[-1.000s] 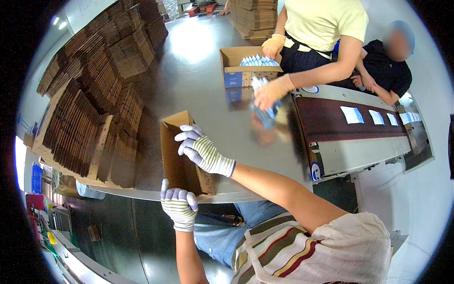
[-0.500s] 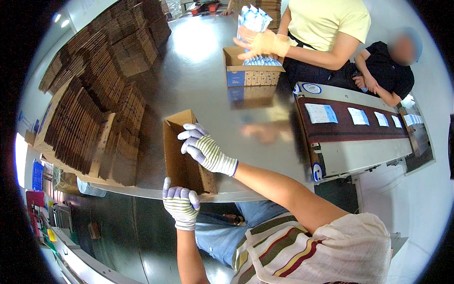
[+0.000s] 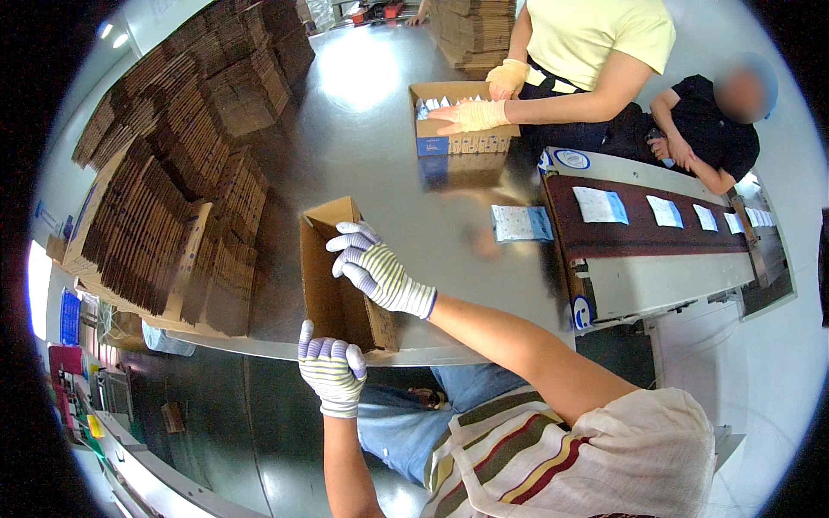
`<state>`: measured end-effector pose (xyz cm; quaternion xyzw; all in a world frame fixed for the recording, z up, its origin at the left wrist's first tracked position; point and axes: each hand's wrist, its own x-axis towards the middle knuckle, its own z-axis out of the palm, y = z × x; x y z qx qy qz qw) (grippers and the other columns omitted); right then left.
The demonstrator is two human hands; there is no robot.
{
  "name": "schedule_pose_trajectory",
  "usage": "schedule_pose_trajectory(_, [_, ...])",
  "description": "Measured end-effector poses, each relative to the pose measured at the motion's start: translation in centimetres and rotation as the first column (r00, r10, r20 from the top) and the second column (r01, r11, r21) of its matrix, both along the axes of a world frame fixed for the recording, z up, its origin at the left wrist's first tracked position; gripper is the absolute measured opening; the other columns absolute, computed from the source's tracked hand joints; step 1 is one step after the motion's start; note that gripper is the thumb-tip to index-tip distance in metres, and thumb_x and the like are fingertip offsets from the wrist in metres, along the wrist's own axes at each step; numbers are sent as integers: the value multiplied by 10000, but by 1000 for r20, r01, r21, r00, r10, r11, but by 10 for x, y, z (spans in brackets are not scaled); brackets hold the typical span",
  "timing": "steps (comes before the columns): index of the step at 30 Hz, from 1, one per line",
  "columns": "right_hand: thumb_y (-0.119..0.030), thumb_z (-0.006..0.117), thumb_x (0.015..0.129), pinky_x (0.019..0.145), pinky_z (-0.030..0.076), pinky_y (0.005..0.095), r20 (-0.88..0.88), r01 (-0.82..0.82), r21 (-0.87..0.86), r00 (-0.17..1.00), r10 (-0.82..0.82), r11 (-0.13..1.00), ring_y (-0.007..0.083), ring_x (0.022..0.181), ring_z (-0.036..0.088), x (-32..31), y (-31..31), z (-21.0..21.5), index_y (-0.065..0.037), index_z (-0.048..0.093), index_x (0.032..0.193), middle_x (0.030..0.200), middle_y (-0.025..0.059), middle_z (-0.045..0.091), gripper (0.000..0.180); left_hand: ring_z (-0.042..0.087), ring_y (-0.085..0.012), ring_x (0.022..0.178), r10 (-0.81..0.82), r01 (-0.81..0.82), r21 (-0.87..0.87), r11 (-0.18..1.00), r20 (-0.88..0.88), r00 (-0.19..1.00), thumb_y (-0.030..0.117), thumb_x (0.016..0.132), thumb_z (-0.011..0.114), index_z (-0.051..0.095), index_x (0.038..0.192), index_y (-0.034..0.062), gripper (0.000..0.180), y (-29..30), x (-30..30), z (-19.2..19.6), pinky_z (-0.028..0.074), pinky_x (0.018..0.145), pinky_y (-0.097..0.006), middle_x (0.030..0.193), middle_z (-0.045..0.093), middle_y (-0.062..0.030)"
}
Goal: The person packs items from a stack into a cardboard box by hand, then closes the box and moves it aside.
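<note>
An open cardboard box (image 3: 325, 259) stands on the metal table at its near edge, and nothing shows inside the part I can see. My left hand (image 3: 332, 373), in a striped white and purple glove, is closed over the near end of this box. One finger points up along the left corner. Across the right wall lies my right hand (image 3: 380, 272), gloved the same way. Its fingers are apart and slightly bent over the opening, with no item in them.
Stacks of flattened cartons (image 3: 129, 233) line the table's left side. At right, a conveyor belt (image 3: 630, 233) carries several blue-white packets, and one packet (image 3: 522, 224) lies on the table. A gloved co-worker's hands are at a packet-filled box (image 3: 432, 145) across the table.
The co-worker's raised packets have gone down into the far box. Packets on the belt have moved left, and one now lies on the table. My hands have stayed nearly still.
</note>
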<state>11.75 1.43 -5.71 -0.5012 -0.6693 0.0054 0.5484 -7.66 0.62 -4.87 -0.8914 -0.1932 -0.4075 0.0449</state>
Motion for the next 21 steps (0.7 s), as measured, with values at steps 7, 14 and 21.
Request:
schedule_pose_trajectory(7, [-173,451,881,1090,259,475,19,-14,-20,1000,14,1000,348,1241,400,2,0,0,-96,621,821,1138,110,566,196,478,-240,591,3,-3,15,1000,-47,999,139,727,507,435,694,123,82,-2,-1,3,424,966,-516,610,442,-54])
schedule_pose_trajectory(14, [-196,449,888,1103,232,474,7,-102,-37,995,102,994,329,1267,381,5,6,-6,-99,627,842,1175,102,577,208,488,-261,550,34,-33,4,999,-170,985,205,791,535,480,668,98,171,-11,0,7,418,965,-504,589,482,-74])
schedule_pose_trajectory(21, [-257,484,917,1101,236,474,-38,19,-26,999,-20,999,346,1313,321,1,3,-9,-92,586,1004,1310,144,466,212,496,-256,537,101,-91,71,993,-145,984,272,818,556,505,674,79,246,-9,2,3,444,934,-477,592,505,-76])
